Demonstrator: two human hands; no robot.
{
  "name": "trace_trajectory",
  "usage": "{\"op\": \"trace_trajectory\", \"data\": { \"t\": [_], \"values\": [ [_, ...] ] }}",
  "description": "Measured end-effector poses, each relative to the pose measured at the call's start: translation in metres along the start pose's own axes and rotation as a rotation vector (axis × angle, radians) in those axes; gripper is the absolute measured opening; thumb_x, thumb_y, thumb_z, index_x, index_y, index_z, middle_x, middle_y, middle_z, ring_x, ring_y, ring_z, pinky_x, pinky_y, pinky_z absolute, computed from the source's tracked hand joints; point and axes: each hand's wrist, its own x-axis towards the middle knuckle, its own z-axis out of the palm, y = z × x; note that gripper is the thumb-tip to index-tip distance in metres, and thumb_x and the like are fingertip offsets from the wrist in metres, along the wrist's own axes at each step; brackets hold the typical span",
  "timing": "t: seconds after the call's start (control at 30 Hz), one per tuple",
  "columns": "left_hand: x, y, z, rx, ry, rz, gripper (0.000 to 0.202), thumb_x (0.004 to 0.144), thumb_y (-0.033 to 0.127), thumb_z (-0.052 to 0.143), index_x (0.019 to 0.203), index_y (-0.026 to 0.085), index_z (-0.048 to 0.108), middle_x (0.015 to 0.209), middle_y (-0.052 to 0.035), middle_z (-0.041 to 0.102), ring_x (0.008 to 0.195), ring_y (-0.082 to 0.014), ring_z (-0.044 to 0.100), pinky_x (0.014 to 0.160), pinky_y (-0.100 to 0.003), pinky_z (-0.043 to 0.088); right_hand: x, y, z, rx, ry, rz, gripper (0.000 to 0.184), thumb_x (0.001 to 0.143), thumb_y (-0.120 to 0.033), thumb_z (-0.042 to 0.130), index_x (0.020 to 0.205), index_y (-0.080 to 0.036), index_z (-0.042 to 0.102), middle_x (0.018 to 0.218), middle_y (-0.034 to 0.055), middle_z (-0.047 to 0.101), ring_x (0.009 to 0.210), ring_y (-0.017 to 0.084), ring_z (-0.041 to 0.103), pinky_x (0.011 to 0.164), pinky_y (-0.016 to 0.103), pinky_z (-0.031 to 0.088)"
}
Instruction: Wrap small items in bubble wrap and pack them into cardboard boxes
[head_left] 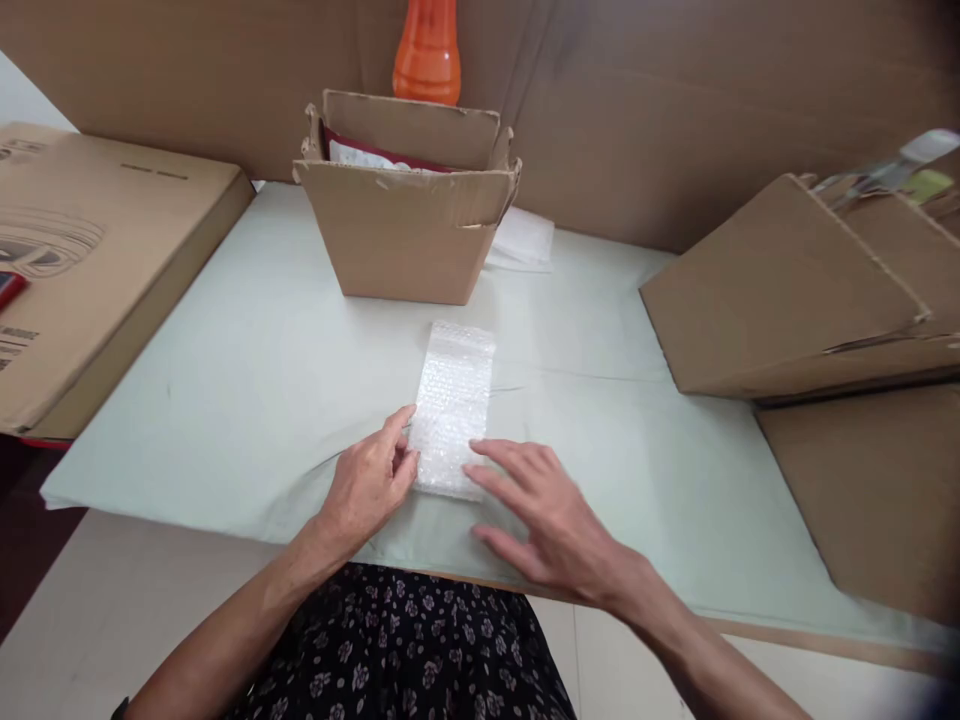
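Note:
A clear bubble wrap pouch (453, 400) lies flat on the cloth-covered table, its long side pointing away from me. At its left edge is my left hand (369, 480), index finger and thumb apart and both touching the edge, the other fingers curled under. My right hand (546, 510) is open at the pouch's lower right. Its index and middle fingertips reach over the right edge, and the thumb is spread below. Whether those fingertips press on the plastic I cannot tell.
Behind the pouch stands an open cardboard box (405, 235) with packets inside. White sheet material (523, 240) lies behind it, near an orange bottle-shaped object (427, 55). A large flat carton (112, 230) is at left. More cardboard boxes (780, 290) stand at right, on the pale green cloth (600, 300).

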Motion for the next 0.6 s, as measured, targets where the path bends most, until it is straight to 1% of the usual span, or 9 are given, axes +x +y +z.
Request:
{"op": "trace_trajectory", "data": {
  "t": [0.03,0.1,0.17,0.23,0.3,0.4,0.47,0.53,0.6],
  "values": [
    [-0.001,-0.001,0.0,0.02,0.02,0.015,0.05,0.09,0.022,0.054,0.14,0.021,0.054,0.084,0.0002,0.073,0.07,-0.0167,0.067,0.067,-0.029,0.052,0.002,-0.003,0.012,-0.036,-0.052,-0.032,0.046,0.092,-0.032,0.066,0.135,-0.018,0.06,0.142,0.0192,0.062,0.125,0.035,0.061,0.094,0.056,0.055],
    [-0.004,-0.002,-0.004,0.045,0.091,0.081,0.046,0.092,0.025,0.056,0.138,0.021,0.055,0.094,-0.0032,0.074,0.083,-0.0193,0.07,0.076,-0.032,0.055,0.007,-0.003,0.032,-0.091,-0.071,-0.047,0.037,0.096,-0.025,0.059,0.131,-0.015,0.063,0.14,0.0214,0.063,0.124,0.036,0.061,0.094,0.056,0.053],
    [-0.009,-0.002,-0.011,0.056,0.144,0.197,0.043,0.094,0.029,0.059,0.136,0.021,0.056,0.112,-0.0087,0.073,0.103,-0.0236,0.069,0.089,-0.038,0.055,0.013,0.0,0.045,-0.072,-0.028,-0.024,0.029,0.099,-0.017,0.05,0.123,-0.018,0.067,0.132,0.0172,0.069,0.119,0.032,0.064,0.093,0.052,0.053],
    [-0.016,-0.002,-0.018,0.046,0.109,0.313,0.045,0.094,0.03,0.061,0.138,0.021,0.055,0.124,-0.0115,0.07,0.115,-0.0262,0.065,0.098,-0.042,0.053,0.017,0.003,0.049,0.029,0.01,0.025,0.028,0.101,-0.017,0.048,0.119,-0.021,0.069,0.123,0.0121,0.074,0.112,0.028,0.067,0.092,0.048,0.054],
    [-0.022,-0.002,-0.021,0.031,0.019,0.36,0.046,0.096,0.025,0.058,0.141,0.022,0.052,0.119,-0.01,0.072,0.11,-0.0242,0.067,0.096,-0.041,0.054,0.019,0.004,0.044,0.175,0.017,0.109,0.026,0.103,-0.023,0.049,0.12,-0.023,0.069,0.116,0.0079,0.076,0.106,0.025,0.07,0.091,0.045,0.055],
    [-0.022,-0.003,-0.016,0.01,-0.021,0.304,0.043,0.097,0.019,0.052,0.14,0.021,0.054,0.105,-0.0066,0.075,0.094,-0.0196,0.07,0.087,-0.035,0.057,0.016,0.002,0.033,0.314,0.02,0.244,0.026,0.103,-0.028,0.051,0.123,-0.026,0.068,0.114,0.005,0.077,0.103,0.022,0.071,0.089,0.041,0.058],
    [-0.017,-0.004,-0.01,0.021,0.006,0.248,0.041,0.096,0.019,0.052,0.137,0.019,0.057,0.095,-0.0043,0.075,0.082,-0.0179,0.07,0.08,-0.033,0.057,0.012,-0.001,0.028,0.228,0.124,0.254,0.026,0.101,-0.027,0.055,0.125,-0.026,0.067,0.121,0.0071,0.075,0.11,0.024,0.07,0.092,0.042,0.057],
    [-0.008,-0.005,-0.005,0.067,0.044,0.234,0.039,0.095,0.018,0.054,0.134,0.017,0.059,0.084,-0.0017,0.073,0.072,-0.017,0.066,0.073,-0.032,0.057,0.008,-0.004,0.026,0.042,0.254,0.176,0.026,0.098,-0.022,0.059,0.123,-0.024,0.066,0.127,0.0103,0.071,0.115,0.026,0.067,0.093,0.045,0.055],
    [-0.001,-0.007,-0.002,0.127,0.088,0.265,0.036,0.095,0.017,0.054,0.13,0.015,0.061,0.079,-0.0011,0.07,0.068,-0.0173,0.064,0.07,-0.033,0.056,0.007,-0.005,0.027,-0.111,0.273,0.062,0.026,0.095,-0.017,0.061,0.121,-0.021,0.065,0.128,0.0125,0.071,0.116,0.028,0.065,0.093,0.046,0.053]
  ]
}}
